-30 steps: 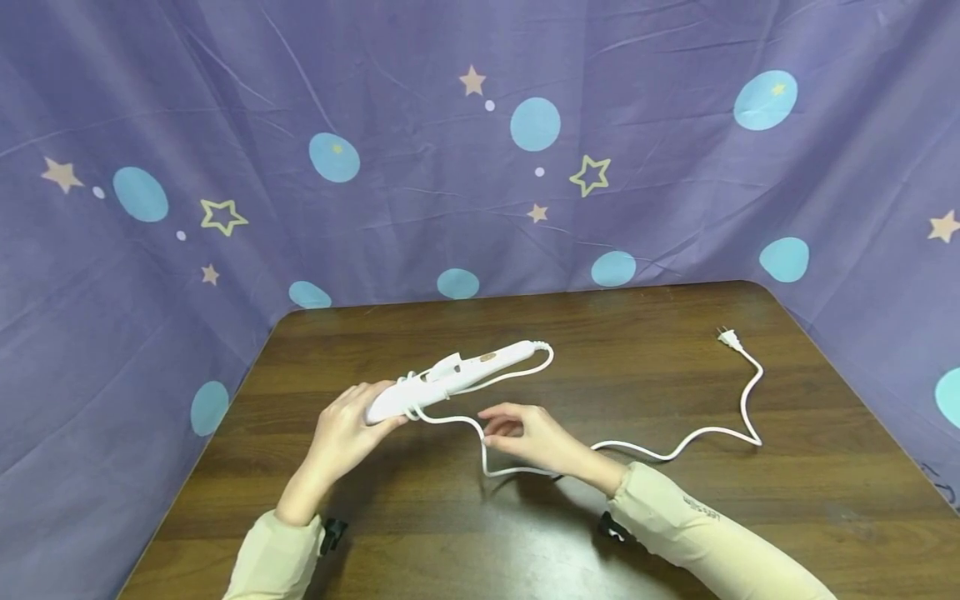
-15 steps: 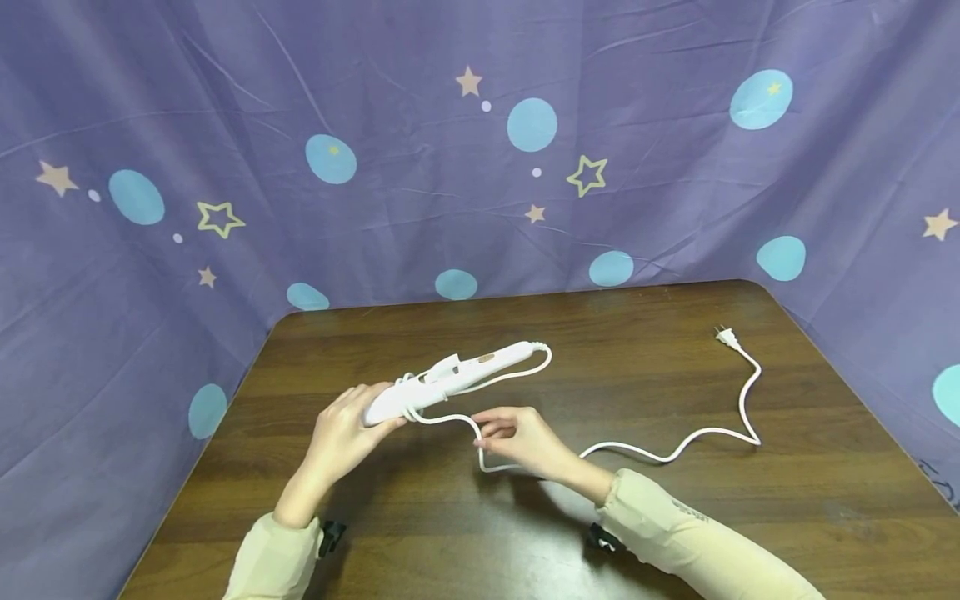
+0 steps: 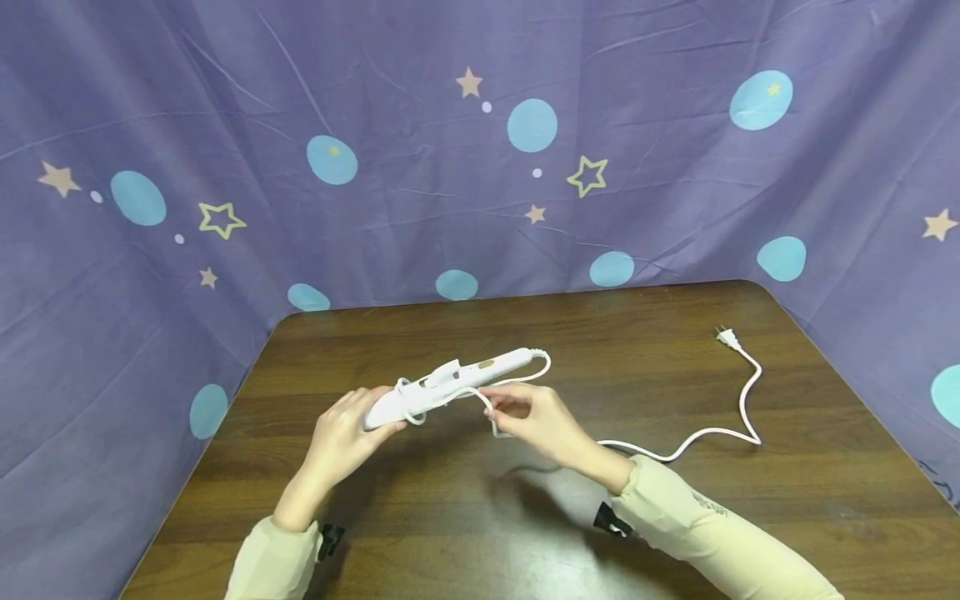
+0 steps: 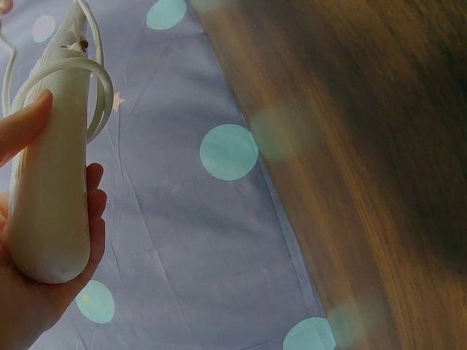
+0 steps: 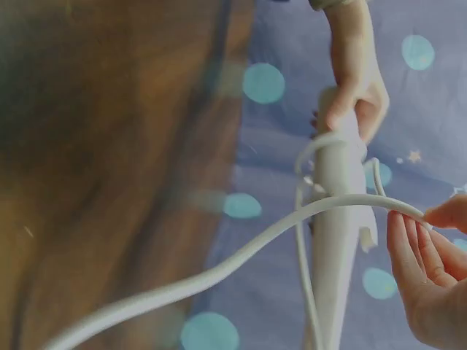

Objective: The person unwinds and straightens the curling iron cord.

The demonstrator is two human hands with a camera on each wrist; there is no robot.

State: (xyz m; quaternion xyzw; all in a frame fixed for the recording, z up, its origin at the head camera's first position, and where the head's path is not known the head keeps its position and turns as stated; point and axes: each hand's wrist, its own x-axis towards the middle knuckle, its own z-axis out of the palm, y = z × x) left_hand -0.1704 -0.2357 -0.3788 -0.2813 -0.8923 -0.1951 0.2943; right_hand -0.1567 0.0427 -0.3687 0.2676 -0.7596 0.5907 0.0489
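Observation:
A white curling iron [image 3: 502,363] is held up over the table at a slant, its handle end pointing right. My left hand [image 3: 343,435] grips its thick rounded end, thumb along the near side, as the left wrist view also shows. White cord [image 5: 248,255] leaves the handle end, runs back along the body and loops loosely around it just beyond the left fingers. My right hand [image 3: 542,422] pinches the cord between thumb and fingertips, just below the iron; the right wrist view shows this pinch [image 5: 430,219] clearly.
Beyond the right hand the cord trails over the brown wooden table [image 3: 645,533] to a two-prong plug [image 3: 727,337] at the right rear. A purple curtain [image 3: 420,167] with stars and dots stands behind and beside the table.
The right hand, beside the cord at first, has pinched it and lifted it up toward the iron. The cord turns near the left hand look looser; the left hand has hardly moved.

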